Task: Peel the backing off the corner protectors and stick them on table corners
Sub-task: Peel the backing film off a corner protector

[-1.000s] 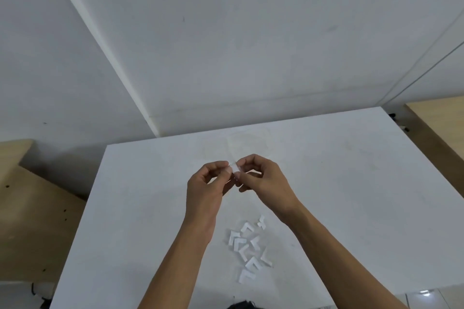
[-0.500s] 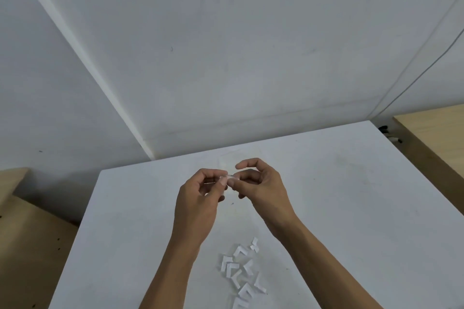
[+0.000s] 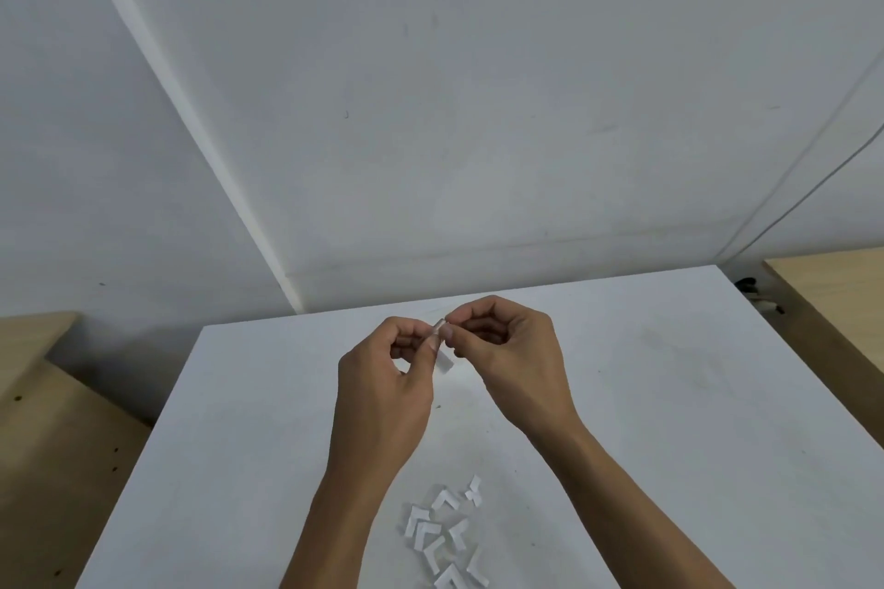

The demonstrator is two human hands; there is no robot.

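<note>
Mostly hidden: protector [image 3: 444, 361] pinched by L hand [image 3: 382, 380], R hand [image 3: 514, 361].

Two hands: left hand [image 3: 382, 378] and right hand [image 3: 512, 363]. One corner protector [image 3: 445, 361], pinched between the fingers [image 3: 433, 340] of both. One loose heap of L-shaped pieces [image 3: 442, 536] well below the fingers, toward the wrists: about eight to be counted, though overlapping too much for a sure number, the lowest cut by the frame edge. One small cross-shaped scrap [image 3: 472, 490] at the heap's upper right, nearest the fingers. One white counter [image 3: 646, 397] under it all. Two wooden surfaces [image 3: 43, 445] — one far left of the fingers, the other far right. One thin cable [image 3: 813, 191] on the wall [image 3: 478, 110], up and right of the fingers.
</note>
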